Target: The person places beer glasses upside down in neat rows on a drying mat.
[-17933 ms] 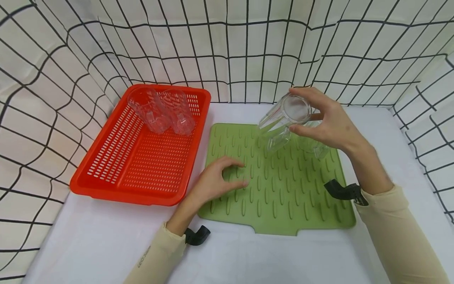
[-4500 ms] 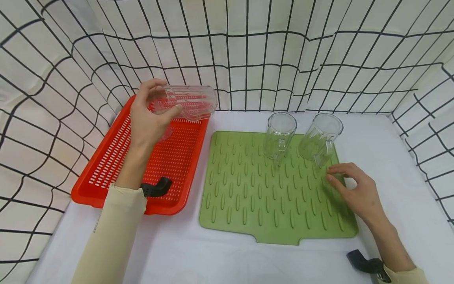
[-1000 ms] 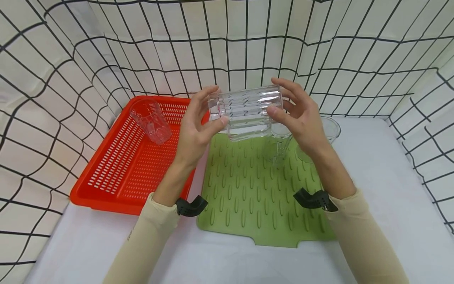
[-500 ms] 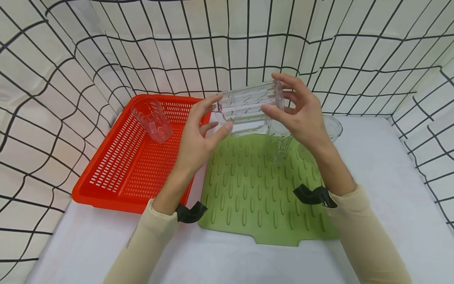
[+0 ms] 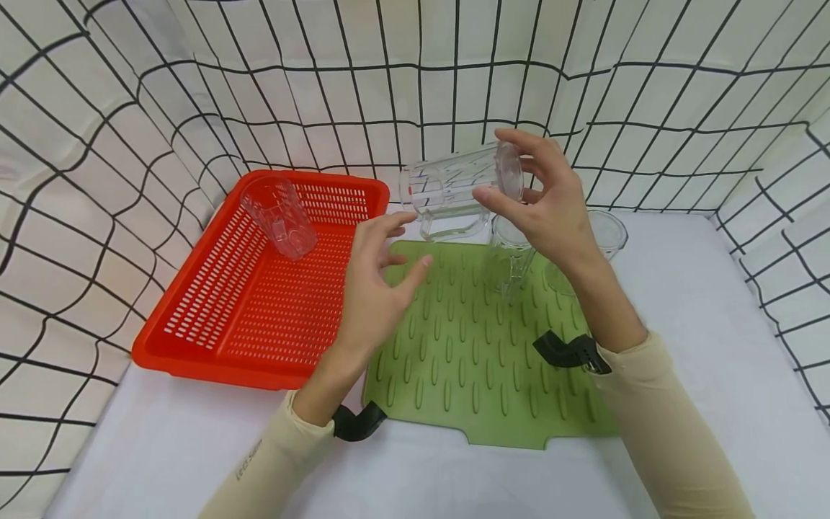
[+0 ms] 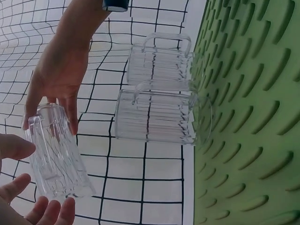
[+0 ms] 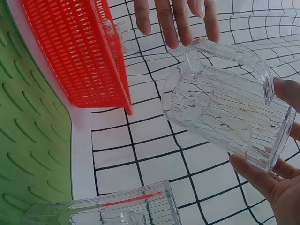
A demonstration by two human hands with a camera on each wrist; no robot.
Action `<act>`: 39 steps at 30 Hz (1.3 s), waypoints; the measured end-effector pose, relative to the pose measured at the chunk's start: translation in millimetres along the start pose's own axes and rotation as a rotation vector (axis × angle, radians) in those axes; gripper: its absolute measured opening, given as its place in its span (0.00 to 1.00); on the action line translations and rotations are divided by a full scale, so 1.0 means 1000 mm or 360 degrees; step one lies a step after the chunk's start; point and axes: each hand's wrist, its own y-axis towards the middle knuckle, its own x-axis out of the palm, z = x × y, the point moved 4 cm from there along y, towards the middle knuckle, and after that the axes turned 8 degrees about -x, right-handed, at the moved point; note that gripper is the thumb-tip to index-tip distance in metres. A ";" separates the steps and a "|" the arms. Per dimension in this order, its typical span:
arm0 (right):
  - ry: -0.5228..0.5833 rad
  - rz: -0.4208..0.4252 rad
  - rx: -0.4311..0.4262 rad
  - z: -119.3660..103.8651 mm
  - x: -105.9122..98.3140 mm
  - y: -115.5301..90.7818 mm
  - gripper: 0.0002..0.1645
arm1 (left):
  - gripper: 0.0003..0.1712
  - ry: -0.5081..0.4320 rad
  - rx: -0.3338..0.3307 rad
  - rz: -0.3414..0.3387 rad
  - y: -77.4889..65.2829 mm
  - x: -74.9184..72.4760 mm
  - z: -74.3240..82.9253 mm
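My right hand [image 5: 551,202] holds a clear glass mug [image 5: 454,176] by one end above the back of the green ribbed mat [image 5: 454,367]. The mug lies nearly level, its handle facing down in the head view. Just below and left of it, my left hand [image 5: 376,295] has its fingers spread and bent, apart from the mug [image 7: 225,112] in the right wrist view. Two more glass mugs stand on the mat: a nearer one [image 5: 509,270], and another [image 5: 606,234] partly hidden behind my right hand. One further mug [image 5: 279,216] lies in the red basket [image 5: 155,346].
The red basket stands left of the mat on a white-covered table [image 5: 194,432]. A white cloth wall with a black grid [image 5: 363,101] rises behind and along the sides. In the left wrist view the standing mugs [image 6: 154,115] are side by side.
Earlier my left hand lifted this mug from the basket, and both hands then held it. My left hand has now let go and drawn down; my right hand keeps hold, tilting it slightly.
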 end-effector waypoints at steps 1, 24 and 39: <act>-0.0036 -0.0002 -0.0005 0.000 0.000 0.000 0.41 | 0.30 -0.0005 0.0004 -0.0012 -0.002 0.002 -0.001; -0.0350 -0.0074 0.0090 0.005 0.014 0.010 0.42 | 0.19 0.0150 -0.0166 -0.0252 -0.024 0.033 -0.052; -0.0563 -0.0311 0.0156 0.014 0.033 0.017 0.42 | 0.18 0.0305 -0.0293 -0.0475 -0.040 0.046 -0.088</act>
